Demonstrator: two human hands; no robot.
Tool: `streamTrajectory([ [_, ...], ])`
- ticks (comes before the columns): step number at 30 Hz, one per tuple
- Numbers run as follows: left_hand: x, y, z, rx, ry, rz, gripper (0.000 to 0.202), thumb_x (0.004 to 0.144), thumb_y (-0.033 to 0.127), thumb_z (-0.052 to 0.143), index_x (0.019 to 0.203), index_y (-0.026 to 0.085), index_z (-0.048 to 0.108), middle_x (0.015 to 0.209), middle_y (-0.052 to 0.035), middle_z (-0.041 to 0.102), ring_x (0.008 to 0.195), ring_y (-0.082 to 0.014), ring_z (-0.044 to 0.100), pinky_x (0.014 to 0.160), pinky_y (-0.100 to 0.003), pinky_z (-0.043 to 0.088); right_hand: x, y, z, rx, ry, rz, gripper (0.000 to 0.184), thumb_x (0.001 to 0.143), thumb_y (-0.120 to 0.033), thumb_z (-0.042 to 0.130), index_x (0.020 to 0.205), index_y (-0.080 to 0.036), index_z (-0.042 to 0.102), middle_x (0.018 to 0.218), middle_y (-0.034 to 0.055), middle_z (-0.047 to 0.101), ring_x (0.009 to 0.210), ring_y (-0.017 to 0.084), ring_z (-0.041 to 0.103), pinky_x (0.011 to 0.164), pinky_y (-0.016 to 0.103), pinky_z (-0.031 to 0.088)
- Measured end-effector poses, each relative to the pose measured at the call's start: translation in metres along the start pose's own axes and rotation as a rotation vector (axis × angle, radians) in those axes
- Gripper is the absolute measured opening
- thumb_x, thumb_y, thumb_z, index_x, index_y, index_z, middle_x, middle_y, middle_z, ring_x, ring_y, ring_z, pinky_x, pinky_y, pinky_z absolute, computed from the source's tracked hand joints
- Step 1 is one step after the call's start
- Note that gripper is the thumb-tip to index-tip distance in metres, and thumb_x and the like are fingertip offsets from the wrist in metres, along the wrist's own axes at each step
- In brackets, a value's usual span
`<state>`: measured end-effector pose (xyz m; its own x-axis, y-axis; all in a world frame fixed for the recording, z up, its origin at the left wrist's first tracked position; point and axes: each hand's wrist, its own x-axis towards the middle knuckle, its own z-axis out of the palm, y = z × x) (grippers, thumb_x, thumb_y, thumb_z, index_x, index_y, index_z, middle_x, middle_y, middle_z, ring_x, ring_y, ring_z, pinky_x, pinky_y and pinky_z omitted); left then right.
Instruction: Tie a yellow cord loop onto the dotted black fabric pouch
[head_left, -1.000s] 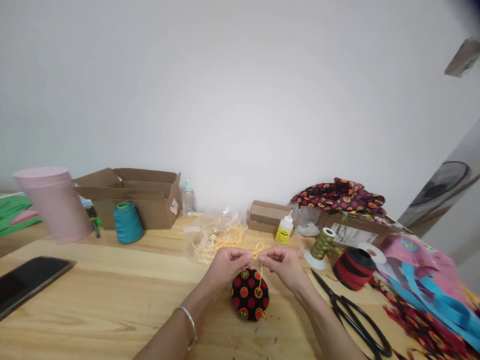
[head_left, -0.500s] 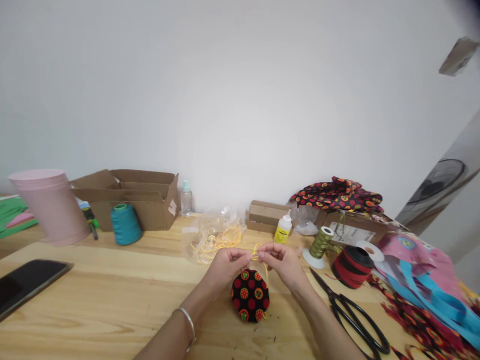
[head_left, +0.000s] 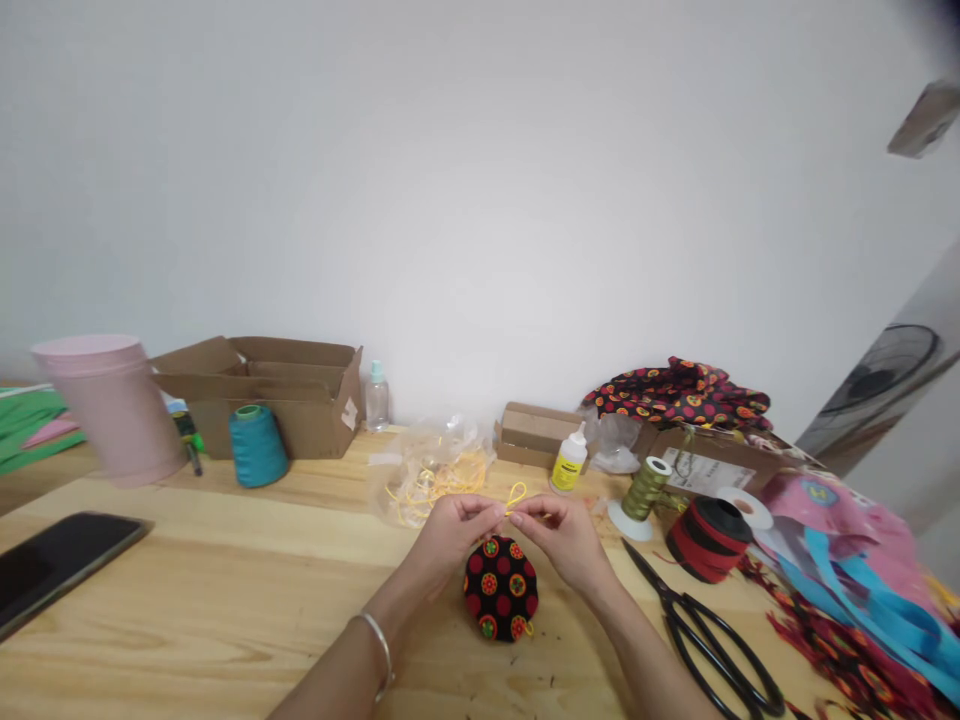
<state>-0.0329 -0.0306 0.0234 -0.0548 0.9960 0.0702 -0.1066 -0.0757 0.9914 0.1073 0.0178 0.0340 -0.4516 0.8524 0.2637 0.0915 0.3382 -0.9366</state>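
Both my hands meet just above a round black fabric piece [head_left: 500, 590] patterned with red dots and flowers. My left hand [head_left: 459, 535] pinches a thin yellow cord [head_left: 517, 493] between thumb and forefinger. From the other side my right hand [head_left: 564, 535] pinches the same cord, fingertips almost touching the left ones. A small loop of the cord stands up between the fingertips. Another bit of yellow cord shows at the lower right edge of the fabric piece. My fingers hide where the cord joins the piece.
Black scissors [head_left: 705, 640] lie to the right, near a red-and-black ribbon spool [head_left: 709, 538] and a green thread spool [head_left: 645, 490]. Behind are a glue bottle [head_left: 568, 462] and a plastic bag of yellow cord [head_left: 435, 470]. Leftward stand a teal thread cone [head_left: 258, 448] and a phone [head_left: 67, 565].
The yellow cord now forms a clear upright loop above my fingertips, and the strand that hung by my right hand no longer shows. The view has shifted slightly.
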Motion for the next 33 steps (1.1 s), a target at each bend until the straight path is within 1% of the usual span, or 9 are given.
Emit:
streamTrajectory([
  [6,0.0,0.002,-0.001,0.065,-0.03,0.011,0.022,0.069,0.032,0.056,0.057,0.013,0.061,0.052,0.0032,0.054,0.052,-0.0095,0.046,0.054,-0.021,0.034,0.001,0.012,-0.006,-0.356,0.051,-0.27,0.014,0.07,-0.03,0.06,0.065,-0.019,0.068,0.061,0.0032,0.062,0.058,0.014,0.051,0.054,0.025,0.037],
  [11,0.001,0.002,-0.004,0.122,-0.076,0.029,0.02,0.068,0.031,0.057,0.063,0.014,0.065,0.058,0.0012,0.06,0.057,-0.0116,0.05,0.056,-0.021,0.036,0.001,0.013,-0.01,-0.426,0.016,-0.341,0.013,0.071,-0.032,0.06,0.068,-0.021,0.067,0.066,0.004,0.062,0.065,0.017,0.052,0.06,0.027,0.038],
  [15,0.002,0.0,-0.005,0.143,-0.099,0.046,0.02,0.069,0.031,0.056,0.065,0.014,0.065,0.06,0.0005,0.061,0.059,-0.012,0.05,0.056,-0.021,0.035,0.003,0.011,-0.01,-0.359,-0.004,-0.246,0.016,0.067,-0.035,0.063,0.062,-0.02,0.067,0.057,0.0024,0.06,0.055,0.014,0.049,0.052,0.025,0.037],
  [18,0.002,0.0,-0.005,0.139,-0.108,0.048,0.021,0.069,0.032,0.056,0.064,0.014,0.064,0.058,0.0009,0.059,0.057,-0.0113,0.048,0.055,-0.021,0.035,0.003,0.008,-0.006,-0.13,-0.001,-0.078,0.021,0.058,-0.038,0.068,0.06,-0.018,0.066,0.054,0.0004,0.058,0.048,0.012,0.047,0.046,0.023,0.036],
  [20,0.001,0.002,-0.004,0.134,-0.111,0.044,0.021,0.069,0.032,0.056,0.063,0.013,0.064,0.056,0.0015,0.057,0.055,-0.0105,0.046,0.054,-0.02,0.034,0.002,0.005,-0.004,0.05,-0.031,-0.007,0.024,0.054,-0.039,0.07,0.064,-0.017,0.067,0.06,0.0006,0.06,0.054,0.013,0.051,0.05,0.024,0.041],
  [23,-0.001,0.004,-0.004,0.13,-0.113,0.036,0.023,0.07,0.033,0.055,0.063,0.013,0.064,0.053,0.0022,0.055,0.053,-0.0096,0.044,0.053,-0.02,0.032,0.001,-0.001,-0.003,0.164,-0.085,-0.025,0.02,0.057,-0.036,0.069,0.063,-0.017,0.067,0.064,0.001,0.061,0.061,0.014,0.053,0.057,0.025,0.043],
  [28,-0.001,0.006,-0.003,0.141,-0.094,0.046,0.023,0.071,0.032,0.054,0.062,0.013,0.063,0.052,0.0026,0.055,0.052,-0.009,0.044,0.052,-0.02,0.033,0.0,-0.004,-0.004,0.018,-0.03,-0.161,0.013,0.063,-0.03,0.065,0.059,-0.017,0.065,0.059,0.0006,0.056,0.059,0.013,0.05,0.057,0.024,0.039],
  [31,0.0,0.005,-0.001,0.165,-0.073,0.073,0.024,0.071,0.033,0.054,0.06,0.014,0.064,0.054,0.0012,0.059,0.054,-0.0111,0.049,0.054,-0.021,0.036,0.001,-0.004,-0.003,-0.012,0.003,-0.128,0.018,0.064,-0.032,0.063,0.055,-0.017,0.061,0.054,-0.0016,0.051,0.052,0.011,0.044,0.052,0.022,0.036],
  [33,0.001,0.004,0.001,0.182,-0.061,0.102,0.022,0.071,0.033,0.054,0.067,0.015,0.066,0.063,-0.0014,0.064,0.063,-0.0145,0.055,0.061,-0.023,0.04,0.001,-0.003,-0.002,0.006,0.015,-0.102,0.021,0.065,-0.035,0.061,0.054,-0.017,0.06,0.053,-0.0022,0.049,0.051,0.011,0.042,0.05,0.022,0.035],
])
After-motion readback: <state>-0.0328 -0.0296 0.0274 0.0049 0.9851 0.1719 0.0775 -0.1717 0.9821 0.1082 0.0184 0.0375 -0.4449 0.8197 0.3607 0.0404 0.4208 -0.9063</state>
